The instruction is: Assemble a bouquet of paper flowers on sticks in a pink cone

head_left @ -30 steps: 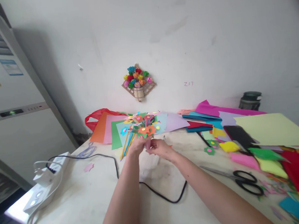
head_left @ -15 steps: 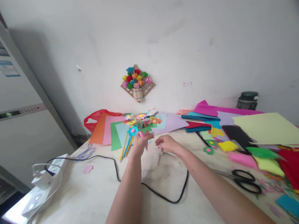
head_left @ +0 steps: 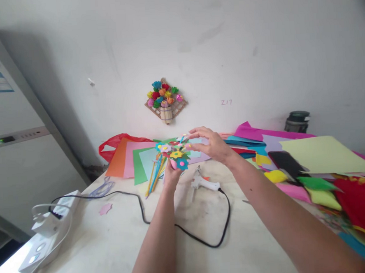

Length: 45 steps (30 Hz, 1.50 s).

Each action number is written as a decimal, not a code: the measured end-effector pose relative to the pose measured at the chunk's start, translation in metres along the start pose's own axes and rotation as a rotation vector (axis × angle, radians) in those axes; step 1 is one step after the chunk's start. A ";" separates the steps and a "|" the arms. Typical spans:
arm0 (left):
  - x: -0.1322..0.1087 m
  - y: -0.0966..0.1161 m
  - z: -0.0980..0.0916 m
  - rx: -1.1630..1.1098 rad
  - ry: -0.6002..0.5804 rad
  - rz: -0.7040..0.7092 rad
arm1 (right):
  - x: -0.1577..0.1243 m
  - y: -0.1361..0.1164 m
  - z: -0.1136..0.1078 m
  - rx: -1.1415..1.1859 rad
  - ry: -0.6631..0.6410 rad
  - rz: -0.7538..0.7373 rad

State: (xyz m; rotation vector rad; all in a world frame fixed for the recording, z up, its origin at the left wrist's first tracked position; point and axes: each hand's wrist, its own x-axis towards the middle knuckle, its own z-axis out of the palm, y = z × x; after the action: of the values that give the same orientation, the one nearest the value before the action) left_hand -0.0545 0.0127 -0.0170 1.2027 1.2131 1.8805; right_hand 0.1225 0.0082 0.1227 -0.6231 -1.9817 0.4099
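Far left: one power strip [head_left: 40,247], white, plugged, at the edge of the worktop [head_left: 109,250]. Next, one pink flower cut-out [head_left: 105,208], flat and loose; behind it, an orange sheet [head_left: 119,161] beside other coloured sheets. Then a bundle of thin sticks [head_left: 155,177], yellow and blue, just left of the held work. Left hand [head_left: 171,176]: fingers curled around the lower end of the bouquet [head_left: 175,154], their far side hidden by blooms. The bouquet, mixed paper flowers, is held above the worktop near the middle of the view, heads tilted towards the wearer. A steady grip low down — firm, yet not crushing — would best keep the stems gathered. Glue gun [head_left: 207,183]: white, resting on the worktop right of the left forearm, its black cable [head_left: 207,246] looped in front; the wrists do well to pass clear of its nozzle. Right hand [head_left: 212,146]: thumb and fingers parted at the bouquet's right side; contact cannot be told. A light touch, one bloom at a time, suits such thin petals. Further right: one dark phone [head_left: 286,163], then a yellow packet [head_left: 275,176] among other bright packets.
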 end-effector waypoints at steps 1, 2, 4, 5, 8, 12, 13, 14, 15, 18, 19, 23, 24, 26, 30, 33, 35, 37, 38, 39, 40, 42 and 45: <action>0.000 0.000 0.000 0.002 0.005 0.007 | 0.003 -0.002 0.001 -0.049 -0.039 -0.002; 0.000 0.001 0.000 0.006 0.006 0.010 | 0.006 -0.002 0.003 -0.098 -0.075 0.002; 0.000 0.004 0.001 0.019 0.005 0.007 | 0.010 -0.001 0.007 -0.176 -0.129 0.025; 0.000 0.004 0.002 0.028 0.007 0.001 | 0.012 0.001 0.009 -0.205 -0.148 0.040; 0.001 0.003 0.002 0.051 -0.002 0.006 | 0.016 0.004 0.013 -0.265 -0.202 0.063; 0.003 -0.003 0.001 0.066 -0.026 0.050 | 0.017 0.005 0.016 -0.301 -0.245 0.001; 0.003 -0.003 0.001 0.070 -0.019 0.053 | 0.017 0.005 0.017 -0.307 -0.239 -0.014; 0.003 -0.003 0.002 0.072 -0.011 0.057 | 0.017 0.005 0.018 -0.315 -0.227 -0.026; 0.003 -0.002 0.002 0.069 -0.008 0.065 | 0.017 0.005 0.020 -0.326 -0.214 -0.034; 0.001 0.001 0.003 0.048 -0.011 0.083 | 0.018 0.004 0.022 -0.376 -0.190 -0.057; 0.001 0.002 0.003 0.051 -0.002 0.075 | 0.018 0.004 0.023 -0.393 -0.191 -0.067; -0.001 0.003 0.003 0.101 0.059 0.035 | 0.017 0.003 0.022 -0.439 -0.190 -0.080; 0.000 0.003 0.003 0.106 0.060 0.038 | 0.017 0.003 0.022 -0.439 -0.185 -0.078; 0.000 0.002 0.004 0.098 0.043 0.049 | 0.016 0.004 0.022 -0.431 -0.172 -0.075; -0.001 0.002 0.004 0.075 -0.015 0.053 | 0.015 0.006 0.023 -0.433 -0.171 -0.130; -0.002 0.004 0.005 0.055 -0.035 0.044 | 0.016 0.006 0.025 -0.443 -0.183 -0.167; -0.003 0.006 0.006 0.025 -0.049 0.040 | 0.016 0.006 0.026 -0.446 -0.176 -0.176; -0.004 0.007 0.007 -0.003 -0.062 0.052 | 0.015 0.005 0.027 -0.452 -0.170 -0.189; -0.004 0.008 0.008 -0.013 -0.061 0.060 | 0.015 0.005 0.027 -0.457 -0.170 -0.196; -0.004 0.008 0.008 -0.019 -0.055 0.065 | 0.015 0.005 0.027 -0.461 -0.168 -0.202; -0.004 0.007 0.009 -0.020 -0.048 0.064 | 0.014 0.005 0.027 -0.465 -0.168 -0.208; -0.004 0.007 0.009 -0.010 -0.036 0.049 | 0.013 0.005 0.027 -0.470 -0.169 -0.220; -0.005 0.006 0.010 0.018 -0.040 0.023 | 0.012 0.005 0.027 -0.475 -0.185 -0.238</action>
State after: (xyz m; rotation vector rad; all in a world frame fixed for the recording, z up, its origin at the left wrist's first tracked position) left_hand -0.0435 0.0096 -0.0117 1.2627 1.2016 1.8577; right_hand 0.0958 0.0185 0.1160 -0.6451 -2.3204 -0.1630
